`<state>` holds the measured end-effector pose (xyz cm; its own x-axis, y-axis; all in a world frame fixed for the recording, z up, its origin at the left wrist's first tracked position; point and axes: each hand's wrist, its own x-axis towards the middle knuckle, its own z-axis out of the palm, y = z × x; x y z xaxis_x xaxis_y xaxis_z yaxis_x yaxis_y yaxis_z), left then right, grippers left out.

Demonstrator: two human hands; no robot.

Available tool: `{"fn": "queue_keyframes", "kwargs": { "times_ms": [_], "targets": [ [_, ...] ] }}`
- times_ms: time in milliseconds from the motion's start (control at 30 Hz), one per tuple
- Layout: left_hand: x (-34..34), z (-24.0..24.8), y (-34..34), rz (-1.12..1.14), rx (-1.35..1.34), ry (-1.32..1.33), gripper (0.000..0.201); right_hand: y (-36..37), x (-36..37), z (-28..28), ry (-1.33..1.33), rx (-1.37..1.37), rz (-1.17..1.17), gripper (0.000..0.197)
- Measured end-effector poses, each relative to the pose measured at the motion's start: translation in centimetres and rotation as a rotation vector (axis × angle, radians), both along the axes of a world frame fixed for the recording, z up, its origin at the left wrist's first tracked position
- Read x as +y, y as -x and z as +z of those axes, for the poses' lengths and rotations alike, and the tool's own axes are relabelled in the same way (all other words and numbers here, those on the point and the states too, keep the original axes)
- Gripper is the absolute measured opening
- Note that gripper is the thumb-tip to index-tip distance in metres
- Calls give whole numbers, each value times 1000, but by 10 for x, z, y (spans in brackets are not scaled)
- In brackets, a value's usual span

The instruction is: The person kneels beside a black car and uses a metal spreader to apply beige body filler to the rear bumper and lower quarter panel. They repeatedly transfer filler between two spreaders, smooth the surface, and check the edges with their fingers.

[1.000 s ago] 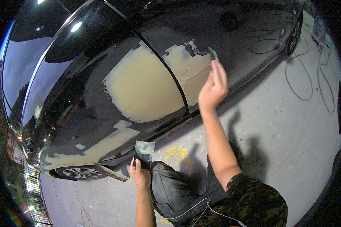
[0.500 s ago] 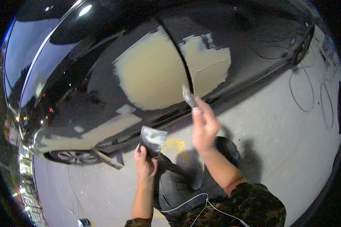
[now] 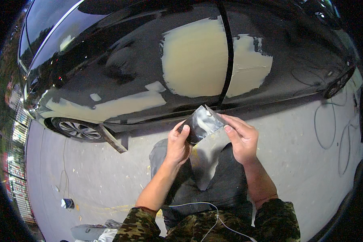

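In front of my lap, my left hand point(image 3: 177, 146) is closed round a dark flat putty board point(image 3: 197, 128) smeared with pale filler. My right hand point(image 3: 243, 142) pinches a thin putty spreader point(image 3: 216, 115), whose edge meets the far side of that board. Beyond them stands a black car point(image 3: 139, 52). A big cream filler patch point(image 3: 195, 60) covers part of one panel, and a smaller patch point(image 3: 250, 68) lies across the dark panel gap. A long, low filler strip point(image 3: 125, 105) runs above the wheel.
The car's wheel point(image 3: 78, 130) is at the left, with a flat strip point(image 3: 113, 140) leaning beside it. A small can point(image 3: 67, 203) stands on the concrete floor point(image 3: 97, 169). Looped cable point(image 3: 326, 125) lies at the right. A white cord point(image 3: 197, 203) crosses my lap.
My right hand has come down from the car's panel gap to the board, bringing the spreader against it. My left hand has moved the board rightward and up. The view has turned.
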<state>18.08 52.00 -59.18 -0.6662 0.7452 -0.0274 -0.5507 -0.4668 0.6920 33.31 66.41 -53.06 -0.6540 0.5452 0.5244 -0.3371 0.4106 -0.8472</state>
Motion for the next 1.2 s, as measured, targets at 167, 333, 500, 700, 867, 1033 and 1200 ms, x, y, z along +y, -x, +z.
{"fn": "queue_keyframes", "kwargs": {
  "times_ms": [167,333,500,700,867,1033,1200],
  "targets": [
    [-8,-12,-4,38,-35,-6,42,-19,30,-40,-327,-401,6,28],
    [-11,-22,-14,34,-135,-31,42,-48,38,-87,241,-342,-168,25],
    [4,-30,-26,-49,-124,27,37,-52,36,-93,907,161,0,28],
    [15,-35,-46,-19,-71,214,19,-58,28,-82,1002,289,141,30],
    [17,-43,-46,-168,3,161,17,-72,37,-84,1040,268,162,30],
    [6,-53,-50,-679,156,121,23,-73,52,-76,1266,168,276,18],
    [14,-60,-71,-810,113,142,21,-60,53,-75,1112,14,495,17]
  ]
}}
